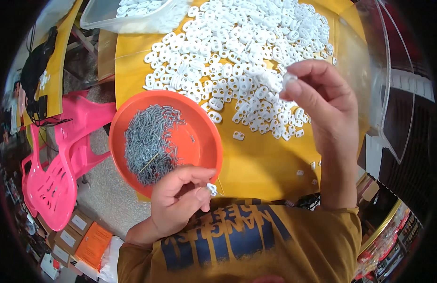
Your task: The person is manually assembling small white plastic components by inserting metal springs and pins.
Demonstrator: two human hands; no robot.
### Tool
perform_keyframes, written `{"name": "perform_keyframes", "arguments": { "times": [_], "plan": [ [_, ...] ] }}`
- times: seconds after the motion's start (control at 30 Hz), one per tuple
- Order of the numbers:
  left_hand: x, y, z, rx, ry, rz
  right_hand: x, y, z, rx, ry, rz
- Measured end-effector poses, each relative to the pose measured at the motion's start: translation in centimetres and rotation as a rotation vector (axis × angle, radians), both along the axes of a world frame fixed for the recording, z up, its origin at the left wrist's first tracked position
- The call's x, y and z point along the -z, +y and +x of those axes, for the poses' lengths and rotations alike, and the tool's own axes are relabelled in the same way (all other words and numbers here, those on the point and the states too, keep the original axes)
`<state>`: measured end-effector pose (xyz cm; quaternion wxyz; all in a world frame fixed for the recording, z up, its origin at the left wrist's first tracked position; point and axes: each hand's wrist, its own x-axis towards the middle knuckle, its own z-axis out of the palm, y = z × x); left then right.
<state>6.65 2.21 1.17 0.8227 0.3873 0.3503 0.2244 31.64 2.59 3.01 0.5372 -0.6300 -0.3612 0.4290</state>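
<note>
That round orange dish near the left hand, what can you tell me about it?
The round orange plastic dish is shallow, with a low raised rim and a glossy surface. It sits flat on the yellow tabletop, its left part hanging past the table edge. A heap of small grey metal pins fills its left half; the right half is mostly bare, with one or two stray pins. The left hand, pinching a small white plastic piece, overlaps its near rim. White plastic pieces lie just beyond its far rim.

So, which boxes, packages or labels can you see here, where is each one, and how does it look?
Brown cardboard boxes: lower left on the floor, each with a white rectangular label on top.
Orange flat package: lower left, beside the boxes, rectangular.
Clear plastic tub: top left on the yellow table, holding white parts.
No screens visible.
</note>
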Motion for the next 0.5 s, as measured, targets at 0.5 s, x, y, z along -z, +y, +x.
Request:
{"name": "perform_keyframes", "arguments": {
  "times": [0.5],
  "plan": [
    [-2.5,-4.2,-0.8,-0.146,-0.125,0.137,-0.5,-9.6,-8.3,-0.144,0.733,0.039]
  ]
}}
